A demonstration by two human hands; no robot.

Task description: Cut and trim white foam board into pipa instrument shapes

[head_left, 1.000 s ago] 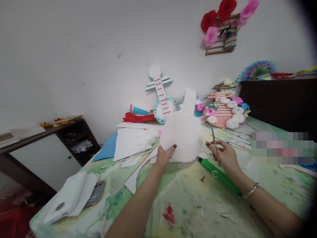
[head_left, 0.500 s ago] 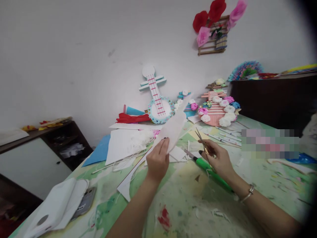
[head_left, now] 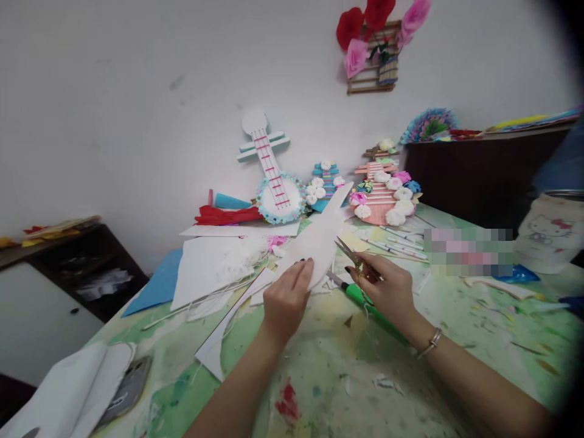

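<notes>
The left grip [head_left: 286,298] is pinching the probably light, creasable white cutout [head_left: 317,243] by its broad end, the right grip [head_left: 393,289] holding scissors [head_left: 354,258] alongside.

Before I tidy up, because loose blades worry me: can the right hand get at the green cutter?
Probably not just yet: the green cutter lies close below the right hand, but its fingers are taken up with the scissors, which would likely need putting down first.
</notes>
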